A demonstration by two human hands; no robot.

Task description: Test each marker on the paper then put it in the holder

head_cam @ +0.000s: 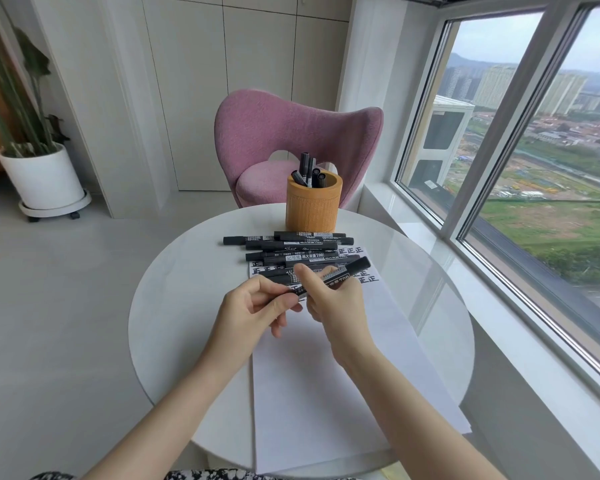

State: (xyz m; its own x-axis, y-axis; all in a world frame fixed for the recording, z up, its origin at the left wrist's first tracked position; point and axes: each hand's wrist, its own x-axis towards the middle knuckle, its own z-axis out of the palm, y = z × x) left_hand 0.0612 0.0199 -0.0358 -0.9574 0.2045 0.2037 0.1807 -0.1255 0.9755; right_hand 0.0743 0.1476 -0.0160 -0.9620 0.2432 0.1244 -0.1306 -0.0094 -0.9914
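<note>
A black marker [343, 271] is held above the white paper [319, 375], tilted up to the right. My right hand [329, 303] grips its barrel, thumb raised on top. My left hand [253, 306] pinches the marker's lower left end, the cap side. Several black markers [288, 245] lie in a loose pile on the paper's far end, over rows of black test marks [368, 279]. Beyond them stands the round tan holder [312, 206] with several markers [307, 171] upright inside.
The round white table [174, 306] bears the paper and holder. A pink chair [291, 133] stands behind it. A large window [534, 168] and its sill run along the right. A potted plant [42, 178] sits on the floor at far left.
</note>
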